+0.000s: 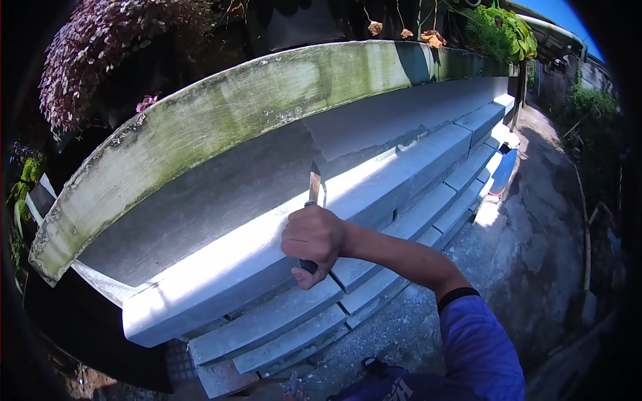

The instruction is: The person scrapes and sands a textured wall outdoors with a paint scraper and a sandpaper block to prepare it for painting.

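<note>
Knife held against a mossy garden wall.
Right hand (313, 238) fisted tight around the dark handle of the knife (314, 182), blade upright against the grey wall (221, 194), just above the sunlit ledge (234, 267); left hand out of view.

A single camera sat on the person's head and looked forward and down at a mossy wall (221, 113) and the stepped concrete ledges (401, 174) below it. It stood close, with the right hand (313, 240) and its knife (314, 182) at arm's length in mid-frame. The wide lens bowed the wall's top edge into an arc and darkened the corners. The ledges receded toward the upper right, beside paved ground (535, 254).
</note>
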`<act>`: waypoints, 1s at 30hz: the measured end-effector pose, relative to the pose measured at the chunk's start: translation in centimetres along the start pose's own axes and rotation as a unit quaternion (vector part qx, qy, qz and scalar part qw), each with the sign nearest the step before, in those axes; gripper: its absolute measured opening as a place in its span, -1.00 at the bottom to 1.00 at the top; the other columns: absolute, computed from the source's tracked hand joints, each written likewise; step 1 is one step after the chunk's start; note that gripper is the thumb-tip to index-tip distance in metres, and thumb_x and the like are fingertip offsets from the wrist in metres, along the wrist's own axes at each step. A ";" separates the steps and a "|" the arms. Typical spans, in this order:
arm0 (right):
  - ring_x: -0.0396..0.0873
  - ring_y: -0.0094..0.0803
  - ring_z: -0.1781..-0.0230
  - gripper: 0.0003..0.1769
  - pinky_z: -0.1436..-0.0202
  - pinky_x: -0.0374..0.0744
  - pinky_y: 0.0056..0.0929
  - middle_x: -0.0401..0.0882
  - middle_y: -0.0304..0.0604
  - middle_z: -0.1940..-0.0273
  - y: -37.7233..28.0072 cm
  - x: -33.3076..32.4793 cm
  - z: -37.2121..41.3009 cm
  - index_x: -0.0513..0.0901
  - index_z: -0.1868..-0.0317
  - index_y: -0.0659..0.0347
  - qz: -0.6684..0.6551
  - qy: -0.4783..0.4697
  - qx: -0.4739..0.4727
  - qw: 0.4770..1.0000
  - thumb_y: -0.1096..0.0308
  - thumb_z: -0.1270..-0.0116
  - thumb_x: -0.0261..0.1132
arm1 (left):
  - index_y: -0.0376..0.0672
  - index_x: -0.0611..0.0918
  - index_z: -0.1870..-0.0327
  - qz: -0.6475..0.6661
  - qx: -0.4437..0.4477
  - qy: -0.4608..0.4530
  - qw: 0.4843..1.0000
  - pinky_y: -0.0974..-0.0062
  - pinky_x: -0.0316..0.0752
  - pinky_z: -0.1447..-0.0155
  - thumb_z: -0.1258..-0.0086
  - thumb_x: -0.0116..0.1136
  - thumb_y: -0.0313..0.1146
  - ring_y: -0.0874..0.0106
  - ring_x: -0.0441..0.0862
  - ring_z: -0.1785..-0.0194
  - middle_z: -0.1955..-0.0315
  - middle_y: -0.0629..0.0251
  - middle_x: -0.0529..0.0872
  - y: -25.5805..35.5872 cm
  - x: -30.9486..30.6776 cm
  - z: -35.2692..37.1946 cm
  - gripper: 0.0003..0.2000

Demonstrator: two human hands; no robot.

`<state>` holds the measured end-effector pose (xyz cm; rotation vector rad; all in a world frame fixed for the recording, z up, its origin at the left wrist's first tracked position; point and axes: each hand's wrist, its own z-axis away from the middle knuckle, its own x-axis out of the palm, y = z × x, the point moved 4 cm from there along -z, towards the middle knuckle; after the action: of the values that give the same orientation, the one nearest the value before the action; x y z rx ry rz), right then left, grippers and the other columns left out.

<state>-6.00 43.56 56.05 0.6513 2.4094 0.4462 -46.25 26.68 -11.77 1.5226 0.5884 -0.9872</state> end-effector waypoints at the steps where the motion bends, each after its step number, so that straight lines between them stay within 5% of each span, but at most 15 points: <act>1: 0.35 -0.27 0.72 -0.62 0.61 0.39 -0.32 0.29 -0.21 0.66 -1.8 -0.1 -1.0 0.32 0.65 0.13 -0.027 0.013 -0.011 0.999 0.11 0.02 0.32 | -0.19 0.50 -0.38 0.032 -0.028 -0.002 0.999 -0.02 0.23 -0.49 -0.42 0.17 -0.22 -0.18 0.35 -0.37 -0.32 -0.19 0.46 0.3 -0.4 0.5 -0.48; 3: 0.34 -0.27 0.72 -0.66 0.62 0.39 -0.32 0.30 -0.20 0.66 -2.7 -0.4 -1.4 0.34 0.65 0.14 -0.044 0.009 -0.030 0.999 0.16 0.08 0.32 | -0.21 0.51 -0.36 0.097 -0.077 0.000 0.992 -0.04 0.26 -0.46 -0.42 0.18 -0.22 -0.19 0.40 -0.33 -0.27 -0.22 0.51 1.2 -0.8 -0.7 -0.49; 6: 0.36 -0.31 0.71 -0.62 0.61 0.40 -0.35 0.28 -0.22 0.65 1.4 -0.1 1.2 0.34 0.65 0.17 0.034 -0.014 0.020 0.999 0.11 -0.09 0.25 | -0.25 0.55 -0.30 0.100 -0.124 -0.017 0.987 -0.05 0.30 -0.41 -0.40 0.19 -0.22 -0.20 0.45 -0.26 -0.19 -0.22 0.57 1.3 -0.5 -0.1 -0.51; 9: 0.36 -0.30 0.70 -0.60 0.60 0.41 -0.34 0.29 -0.23 0.65 -1.9 1.8 0.4 0.33 0.65 0.13 -0.001 0.003 -0.010 1.000 0.09 -0.01 0.33 | -0.25 0.60 -0.25 -0.047 -0.002 -0.014 0.999 -0.04 0.30 -0.41 -0.39 0.19 -0.22 -0.19 0.45 -0.27 -0.19 -0.22 0.57 -0.5 2.0 -0.9 -0.55; 15: 0.35 -0.29 0.71 -0.61 0.61 0.40 -0.34 0.27 -0.22 0.67 1.0 0.7 1.1 0.32 0.65 0.15 0.053 0.020 0.052 0.997 0.13 0.07 0.35 | -0.22 0.63 -0.24 -0.059 0.068 -0.018 0.996 0.00 0.33 -0.39 -0.38 0.19 -0.21 -0.18 0.46 -0.26 -0.22 -0.26 0.55 1.3 0.4 -0.9 -0.55; 18: 0.35 -0.30 0.70 -0.62 0.61 0.40 -0.33 0.29 -0.23 0.66 -1.4 0.7 0.0 0.35 0.64 0.15 0.006 0.037 0.025 0.999 0.15 0.05 0.37 | -0.24 0.58 -0.29 -0.053 -0.009 -0.074 0.996 0.03 0.33 -0.41 -0.39 0.19 -0.22 -0.16 0.45 -0.29 -0.24 -0.25 0.53 1.4 -0.2 -1.5 -0.52; 23: 0.36 -0.38 0.69 -0.57 0.60 0.38 -0.45 0.27 -0.27 0.62 -4.6 0.7 -0.5 0.35 0.63 0.19 0.006 0.042 -0.028 0.999 0.14 -0.19 0.34 | -0.27 0.55 -0.32 0.023 -0.042 -0.020 0.999 0.08 0.30 -0.44 -0.40 0.18 -0.24 -0.11 0.42 -0.33 -0.29 -0.23 0.50 3.9 -2.8 -2.3 -0.51; 30: 0.41 -0.31 0.69 -0.63 0.57 0.42 -0.34 0.38 -0.24 0.63 1.2 0.8 2.3 0.38 0.62 0.13 0.001 -0.003 0.041 0.999 0.11 -0.01 0.36 | -0.30 0.50 -0.36 0.086 -0.072 0.035 0.993 0.13 0.26 -0.49 -0.42 0.18 -0.27 -0.03 0.39 -0.40 -0.35 -0.19 0.46 9.3 -8.0 -4.2 -0.48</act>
<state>-4.74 45.38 54.44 0.6886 2.4328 0.3466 -41.73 30.10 -0.15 1.4568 0.5549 -0.7465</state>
